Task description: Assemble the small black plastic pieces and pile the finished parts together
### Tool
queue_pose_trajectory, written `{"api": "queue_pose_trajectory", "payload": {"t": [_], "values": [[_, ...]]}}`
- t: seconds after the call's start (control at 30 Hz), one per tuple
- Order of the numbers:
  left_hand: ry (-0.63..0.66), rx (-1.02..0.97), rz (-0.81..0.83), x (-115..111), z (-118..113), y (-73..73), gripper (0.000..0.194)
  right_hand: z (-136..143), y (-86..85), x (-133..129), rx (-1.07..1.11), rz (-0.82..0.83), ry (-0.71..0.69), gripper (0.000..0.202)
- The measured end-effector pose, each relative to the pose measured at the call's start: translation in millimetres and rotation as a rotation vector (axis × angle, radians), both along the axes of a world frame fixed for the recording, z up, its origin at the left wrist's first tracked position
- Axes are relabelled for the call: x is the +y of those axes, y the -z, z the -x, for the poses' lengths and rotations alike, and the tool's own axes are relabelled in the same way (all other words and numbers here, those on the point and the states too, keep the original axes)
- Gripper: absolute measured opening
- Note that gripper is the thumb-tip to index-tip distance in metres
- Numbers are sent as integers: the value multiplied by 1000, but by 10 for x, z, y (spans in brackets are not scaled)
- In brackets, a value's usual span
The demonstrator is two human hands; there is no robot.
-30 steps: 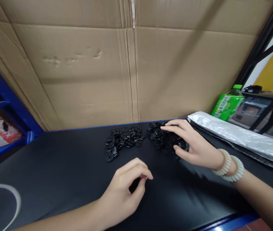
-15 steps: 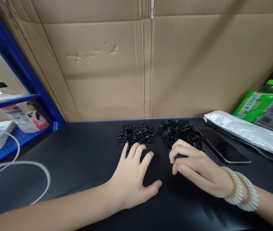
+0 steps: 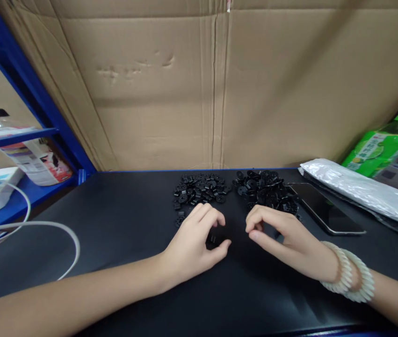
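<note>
My left hand (image 3: pixel 193 245) is over the black table, its fingers curled and its thumb held apart from them. A small black plastic part (image 3: pixel 213 238) shows in the gap between thumb and fingers; whether the hand touches it I cannot tell. Just beyond lies a pile of small black plastic parts (image 3: pixel 202 189). My right hand (image 3: pixel 286 236), two pale coil bands at its wrist, has its thumb and fingertips brought together in a pinch; anything between them is hidden. It sits in front of a second heap of round black plastic parts (image 3: pixel 264 187).
A black phone (image 3: pixel 327 208) lies right of the heaps, beside a silvery plastic package (image 3: pixel 360 189). A green-labelled bottle (image 3: pixel 377 145) is behind. Cardboard (image 3: pixel 149 93) walls the back. At left, a white cable (image 3: pixel 61 229) loops over the table near a blue shelf (image 3: pixel 26 201).
My left hand has gone from spread fingers at the near edge of its pile to curled fingers, drawn back slightly. My right thumb and fingertips have come together.
</note>
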State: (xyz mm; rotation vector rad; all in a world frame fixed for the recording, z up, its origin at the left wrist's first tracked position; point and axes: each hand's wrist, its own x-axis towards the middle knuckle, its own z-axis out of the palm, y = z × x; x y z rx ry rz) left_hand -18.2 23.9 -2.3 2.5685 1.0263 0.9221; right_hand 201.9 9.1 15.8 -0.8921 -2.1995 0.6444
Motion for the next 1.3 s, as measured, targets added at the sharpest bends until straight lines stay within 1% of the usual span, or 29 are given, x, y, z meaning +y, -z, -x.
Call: {"api": "queue_pose_trajectory", "payload": {"t": [0.03,0.07,0.1,0.2,0.27,0.37,0.4,0.47,0.57,0.67,0.77,0.83,0.9,0.93,0.97,1.0,1.07,1.13,1.2,1.3], "values": [[-30,-1,22,11,-2,15,23,17,23,0,44,74,30,8],[-38,7,46,21,-3,30,28,32,43,3,89,153,46,14],[-27,18,65,27,-2,43,28,45,60,10,133,236,46,19],[52,29,68,31,11,54,16,64,85,42,237,486,22,27],[106,15,49,26,21,34,18,58,88,65,292,610,5,29],[200,16,50,17,24,-8,38,39,88,83,378,709,-26,33],[235,33,59,17,22,-17,40,34,88,81,412,736,-39,34],[286,66,77,21,18,-25,35,32,87,71,496,802,-76,34],[298,71,91,32,16,-20,26,43,79,45,615,932,-158,34],[297,-22,107,39,22,-19,23,67,79,27,660,1036,-232,34],[294,-192,134,33,24,-33,25,109,107,14,706,1086,-250,35],[282,-301,127,20,14,-46,26,148,135,3,735,1072,-228,36],[270,-400,107,-2,-6,-53,28,191,152,-12,737,1022,-203,31],[265,-446,101,-16,-20,-53,29,213,153,-19,731,991,-203,24],[261,-486,101,-30,-35,-50,30,237,149,-25,721,969,-215,18],[261,-519,105,-45,-50,-44,32,261,140,-29,712,957,-244,19],[274,-543,119,-70,-76,-29,33,310,114,-34,691,951,-325,34],[286,-515,117,-85,-94,-18,34,356,86,-35,677,973,-376,41],[281,-474,101,-90,-104,-18,33,391,71,-33,686,1013,-373,41],[291,-410,87,-87,-113,-33,29,414,79,-26,686,1049,-318,43]]}}
